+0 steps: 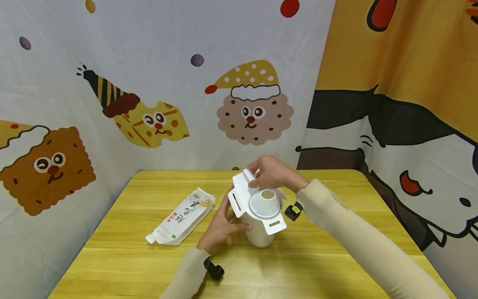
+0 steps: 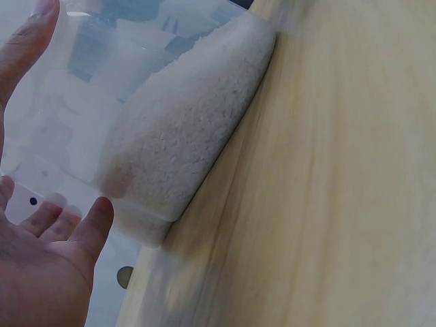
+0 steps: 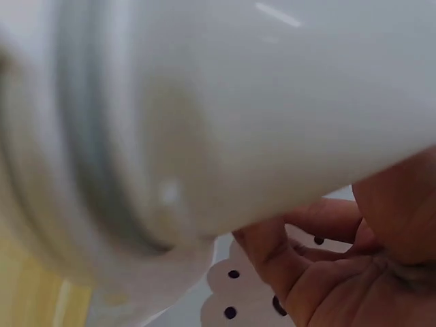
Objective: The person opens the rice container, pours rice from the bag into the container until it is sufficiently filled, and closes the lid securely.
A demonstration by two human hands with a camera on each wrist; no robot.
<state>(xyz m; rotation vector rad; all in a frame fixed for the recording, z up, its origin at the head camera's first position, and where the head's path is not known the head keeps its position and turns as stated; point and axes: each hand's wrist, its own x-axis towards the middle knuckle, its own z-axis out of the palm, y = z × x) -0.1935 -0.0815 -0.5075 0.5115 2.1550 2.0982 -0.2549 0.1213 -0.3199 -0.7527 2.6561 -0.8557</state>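
A see-through storage container (image 2: 184,116), partly filled with rice, stands on the table under a white lid (image 1: 242,193) with slotted side flaps. On the lid sits a round, raised white cap (image 1: 264,203), seen large and blurred in the right wrist view. My left hand (image 1: 222,226) holds the container's left side, its thumb in front and fingers reaching behind. In the left wrist view the rice lies in a slope. My right hand (image 1: 271,172) pinches a raised part at the back of the lid, fingers bent; the cap hides part of this grip.
Left of the container a white printed bag (image 1: 183,216) lies flat on the yellow wood-patterned table (image 1: 123,265). Behind the table hangs a cartoon-printed cloth (image 1: 168,74), which continues along both sides.
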